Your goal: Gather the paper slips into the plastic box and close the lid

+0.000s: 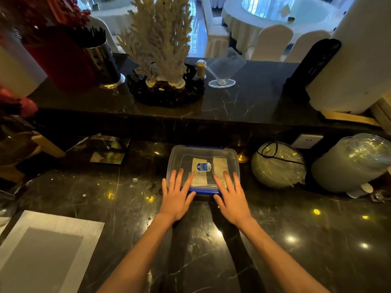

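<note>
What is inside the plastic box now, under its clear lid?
Through the clear lid of the plastic box, pale paper slips lie flat inside. A blue label and both hands, left and right, cover parts of them, so their number stays unknown.

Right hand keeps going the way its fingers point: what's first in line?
The right hand already rests on the plastic box lid. Sliding on, it likely meets the raised black ledge wall behind the box; depth is unclear.

White coral centre on the upper ledge, steel canister left, clear card stand right. Grey placemat lower left, wrapped bowl right.
</note>
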The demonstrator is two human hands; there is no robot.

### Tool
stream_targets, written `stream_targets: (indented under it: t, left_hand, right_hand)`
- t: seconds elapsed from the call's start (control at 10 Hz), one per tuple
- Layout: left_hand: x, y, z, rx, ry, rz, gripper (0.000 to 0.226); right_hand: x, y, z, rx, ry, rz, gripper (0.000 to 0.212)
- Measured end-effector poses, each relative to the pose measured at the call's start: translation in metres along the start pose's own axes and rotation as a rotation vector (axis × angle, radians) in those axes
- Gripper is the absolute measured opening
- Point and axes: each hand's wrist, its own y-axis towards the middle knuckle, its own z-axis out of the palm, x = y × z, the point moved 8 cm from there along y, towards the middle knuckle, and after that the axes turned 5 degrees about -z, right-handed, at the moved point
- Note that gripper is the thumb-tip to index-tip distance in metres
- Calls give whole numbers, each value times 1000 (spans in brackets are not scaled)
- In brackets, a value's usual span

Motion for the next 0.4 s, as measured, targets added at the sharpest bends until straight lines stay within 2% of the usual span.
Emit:
stream_targets:
  t: [0.2, 0.3, 0.4]
  left_hand:
    - [2, 2, -1, 34, -22, 9, 66]
    - [0, 2, -7, 65, -112, 3, 66]
    - [-5, -4, -19, 27, -127, -19, 64]
  right_hand:
    - [-2, 0, -5, 32, -31, -14, 67]
    - [-3, 4, -12, 63, -22, -22, 65]
    - [-3, -1, -26, 48, 38, -46, 62]
